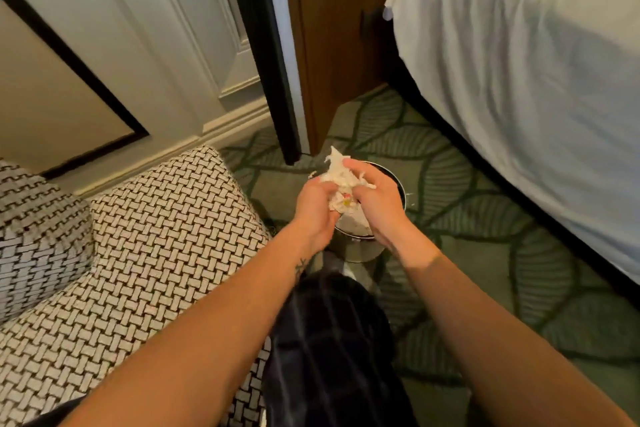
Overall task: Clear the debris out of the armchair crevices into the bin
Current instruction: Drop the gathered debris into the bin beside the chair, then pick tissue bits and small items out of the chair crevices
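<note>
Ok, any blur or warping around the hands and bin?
Head view: warm indoor light; the debris wad, gripped by left hand and right hand above the bin, is blurred; wide-angle bends the door frame and bed edge.

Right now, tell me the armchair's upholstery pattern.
Black-and-cream basket weave on the armchair, clearest in the head view.

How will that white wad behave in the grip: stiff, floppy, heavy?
Probably soft and floppy: the wad looks crumpled and bunches between the left hand and right hand. Likely light, given its thin, frayed, tissue-like edges. Loose shreds may drop off when squeezed; it is held above the bin, so most should land inside.
</note>
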Motion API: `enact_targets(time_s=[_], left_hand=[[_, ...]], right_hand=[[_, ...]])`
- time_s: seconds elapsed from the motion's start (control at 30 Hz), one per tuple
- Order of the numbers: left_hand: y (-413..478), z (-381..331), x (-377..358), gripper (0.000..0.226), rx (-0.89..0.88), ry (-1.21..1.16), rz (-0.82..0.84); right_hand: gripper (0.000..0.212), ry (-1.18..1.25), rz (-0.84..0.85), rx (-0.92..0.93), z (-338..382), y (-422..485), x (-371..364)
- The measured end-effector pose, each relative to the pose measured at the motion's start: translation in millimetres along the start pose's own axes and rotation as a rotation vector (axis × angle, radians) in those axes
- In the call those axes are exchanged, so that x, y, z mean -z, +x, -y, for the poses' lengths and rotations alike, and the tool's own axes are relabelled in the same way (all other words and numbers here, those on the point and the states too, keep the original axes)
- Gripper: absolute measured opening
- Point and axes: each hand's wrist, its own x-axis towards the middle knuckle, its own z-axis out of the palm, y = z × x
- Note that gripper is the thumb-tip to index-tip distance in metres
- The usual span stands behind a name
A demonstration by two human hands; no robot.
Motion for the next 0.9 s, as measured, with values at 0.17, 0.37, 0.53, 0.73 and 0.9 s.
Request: enact_targets(time_s=[0.17,0.37,0.53,0.73,0.9], left_hand=[[53,11,1,0.04,0.156,-0.022,0.038],[85,16,1,0.031,0.254,-0.04,0.045],[93,23,-1,0.02,0.277,-0.098,-0.008],[78,18,1,0.044,0.26,-0.148,-0.041],[41,4,5,0.052,0.218,-0.148,-0.032]], right_hand=[[0.049,0.075,-0.08,-0.133,-36,51,15],[0.031,0.265,-0.205,-0.366,-50,87,19],[0.043,0.242,-0.195,-0.372,-61,98,27],[0.038,0.305,-0.151,-0.352,-65,81,30],[0.037,0.348,-0.082,-0.304,-47,48,18]])
